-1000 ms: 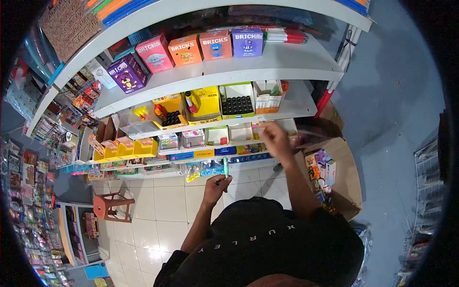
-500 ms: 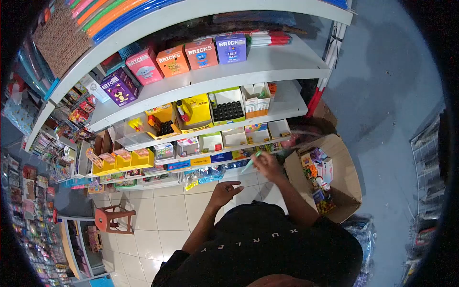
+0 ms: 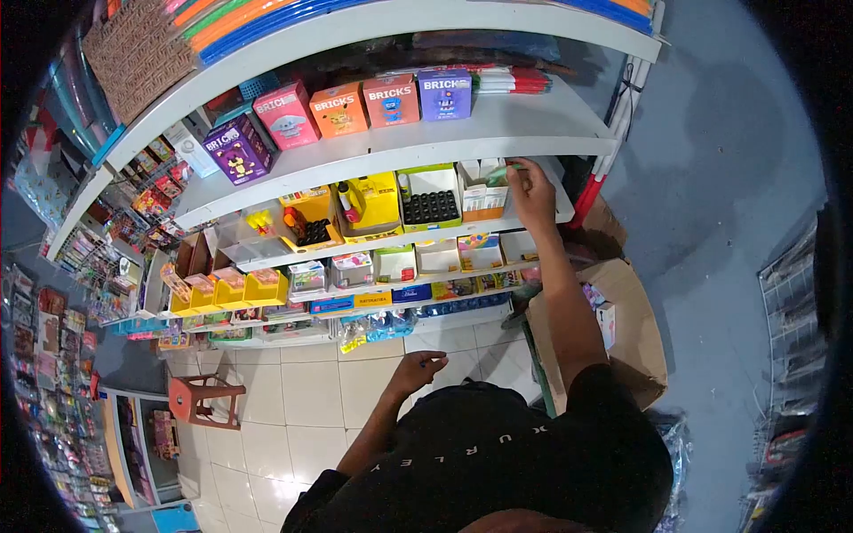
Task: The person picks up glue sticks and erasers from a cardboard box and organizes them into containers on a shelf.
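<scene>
At the small white-and-orange carton (image 3: 483, 201) on the shelf, my right hand (image 3: 533, 194) is closed, its fingertips at the carton's right top edge. A pale green pen-like stick (image 3: 498, 177) shows at those fingers, partly over the carton; its far end is hard to make out. Pale upright items stand inside this carton. My left hand (image 3: 416, 371) hovers above the tiled floor in front of my body, fingers loosely bent and a little apart, with nothing visible in it.
Left of the carton stands a display tray (image 3: 431, 210) of black-capped items, then yellow trays (image 3: 369, 206). Several Bricks boxes (image 3: 389, 101) line the shelf above. An open cardboard box (image 3: 641, 342) sits below my right arm. A red stool (image 3: 206, 401) is at left.
My right hand has moved up from beside the cardboard box to the white-and-orange carton, taking the pale green stick along. My left hand has shifted slightly down, its fingers closer together.
</scene>
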`<state>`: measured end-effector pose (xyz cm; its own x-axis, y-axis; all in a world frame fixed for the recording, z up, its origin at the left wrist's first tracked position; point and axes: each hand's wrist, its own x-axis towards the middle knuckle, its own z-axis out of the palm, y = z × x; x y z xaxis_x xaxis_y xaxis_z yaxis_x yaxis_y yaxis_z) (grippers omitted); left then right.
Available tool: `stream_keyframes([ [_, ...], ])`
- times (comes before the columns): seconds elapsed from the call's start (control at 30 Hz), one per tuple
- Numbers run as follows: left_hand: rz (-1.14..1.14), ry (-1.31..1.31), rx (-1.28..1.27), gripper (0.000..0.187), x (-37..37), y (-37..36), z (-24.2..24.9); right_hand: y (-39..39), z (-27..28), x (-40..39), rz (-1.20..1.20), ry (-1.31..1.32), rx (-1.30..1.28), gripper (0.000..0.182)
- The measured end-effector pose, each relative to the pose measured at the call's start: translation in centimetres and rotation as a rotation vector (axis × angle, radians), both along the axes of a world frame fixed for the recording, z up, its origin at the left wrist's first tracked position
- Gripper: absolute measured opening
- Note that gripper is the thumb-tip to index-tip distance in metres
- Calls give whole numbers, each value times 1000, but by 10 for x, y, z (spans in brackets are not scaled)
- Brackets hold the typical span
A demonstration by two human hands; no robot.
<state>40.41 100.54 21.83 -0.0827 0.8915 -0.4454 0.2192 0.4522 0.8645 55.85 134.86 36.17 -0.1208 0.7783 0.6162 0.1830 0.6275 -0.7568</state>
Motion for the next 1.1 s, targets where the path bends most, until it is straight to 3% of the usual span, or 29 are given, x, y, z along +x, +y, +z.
stream_keyframes([
  [0.2,96,-330,141,49,-19,-10,-43,-20,-36,9,8,65,-145,31],
  [0.27,165,-463,143,42,-20,-10,-26,-37,-61,13,92,102,-232,29],
  [0.3,327,-790,50,48,-23,-5,-15,-45,-75,13,120,93,-261,29],
  [0.37,494,-1020,71,51,-26,6,3,-71,-92,9,183,77,-321,29],
  [0.43,505,-1187,252,42,-35,13,3,-95,-99,6,262,86,-429,28],
  [0.63,539,-1334,355,53,-45,40,28,-146,-118,0,421,51,-553,27],
  [0.77,511,-1283,332,53,-42,49,38,-169,-121,1,466,-5,-633,27],
  [0.9,458,-1317,286,50,-33,49,29,-198,-105,-2,537,-128,-564,24],
  [0.97,414,-1312,254,48,-28,45,15,-215,-85,-8,565,-366,-428,23],
  [1.03,358,-1240,223,46,-20,34,-10,-230,-91,-19,625,-395,-289,25],
  [1.07,438,-1241,140,44,-11,28,2,-240,-97,-23,651,-452,-332,27],
  [1.1,363,-1264,156,43,-11,22,-30,-244,-113,-23,652,-544,-245,29],
])
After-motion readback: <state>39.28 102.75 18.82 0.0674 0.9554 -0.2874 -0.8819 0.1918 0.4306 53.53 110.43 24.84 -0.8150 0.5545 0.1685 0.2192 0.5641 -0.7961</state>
